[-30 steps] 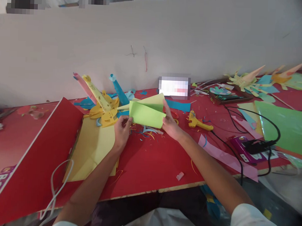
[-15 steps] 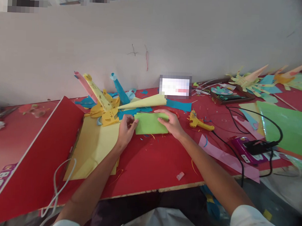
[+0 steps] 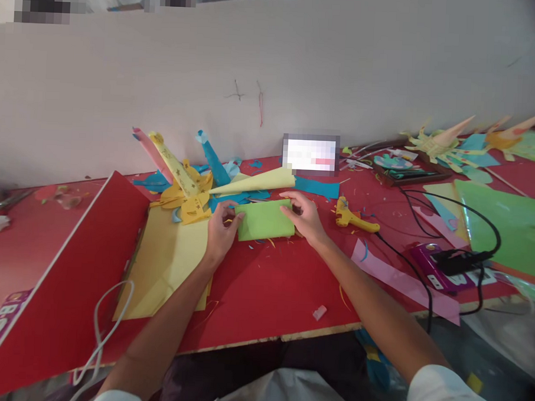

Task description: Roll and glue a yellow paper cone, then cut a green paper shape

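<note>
A folded light green paper (image 3: 266,220) is held between my two hands above the red table (image 3: 263,301). My left hand (image 3: 222,227) pinches its left end, with the thumb on the front face. At the right end, my right hand (image 3: 305,219) grips the paper, thumb in front and fingers along the top edge. Just behind the paper lie a pale yellow paper cone (image 3: 259,181) and a blue paper strip (image 3: 316,187). Small paper scraps are scattered under the green paper's lower edge.
Yellow sheets (image 3: 167,261) lie left, beside a red divider (image 3: 78,275). Paper cones stand behind them. To the right are a yellow glue gun (image 3: 355,219), a pink strip (image 3: 401,280), a purple power box (image 3: 437,268) with black cables, and a tray (image 3: 410,171). A lit screen (image 3: 311,154) leans at the back.
The green paper has shifted slightly left and tilted, its right end raised a little. My right hand's fingers have moved along its top right corner; my left hand has moved slightly left.
</note>
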Motion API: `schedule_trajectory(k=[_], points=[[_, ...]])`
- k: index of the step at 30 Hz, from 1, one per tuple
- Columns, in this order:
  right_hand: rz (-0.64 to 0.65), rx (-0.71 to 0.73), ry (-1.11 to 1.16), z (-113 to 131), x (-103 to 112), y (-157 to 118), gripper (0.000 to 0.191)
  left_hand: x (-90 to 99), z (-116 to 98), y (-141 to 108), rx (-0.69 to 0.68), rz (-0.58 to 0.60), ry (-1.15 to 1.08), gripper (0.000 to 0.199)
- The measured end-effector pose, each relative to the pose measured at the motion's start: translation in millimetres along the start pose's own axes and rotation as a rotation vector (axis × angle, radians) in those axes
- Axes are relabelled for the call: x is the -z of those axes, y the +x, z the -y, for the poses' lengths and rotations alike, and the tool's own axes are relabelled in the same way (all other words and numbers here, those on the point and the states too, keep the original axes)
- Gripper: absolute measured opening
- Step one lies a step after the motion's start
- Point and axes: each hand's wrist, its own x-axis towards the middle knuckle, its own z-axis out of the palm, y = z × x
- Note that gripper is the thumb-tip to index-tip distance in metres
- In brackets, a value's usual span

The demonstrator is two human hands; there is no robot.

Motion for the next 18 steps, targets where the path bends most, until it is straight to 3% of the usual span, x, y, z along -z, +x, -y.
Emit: schedule_trajectory(k=[5,18], points=[[-0.023,0.053,-0.033,1.6,0.8,1.2,0.032,0.6,-0.1,-0.8,-0.019,0.01,0.03,0.034],[-0.048,0.097,-0.082,4.3,1.1,0.2,0.035,1.0,-0.3,-2.8,-0.04,0.043,0.044,0.032]])
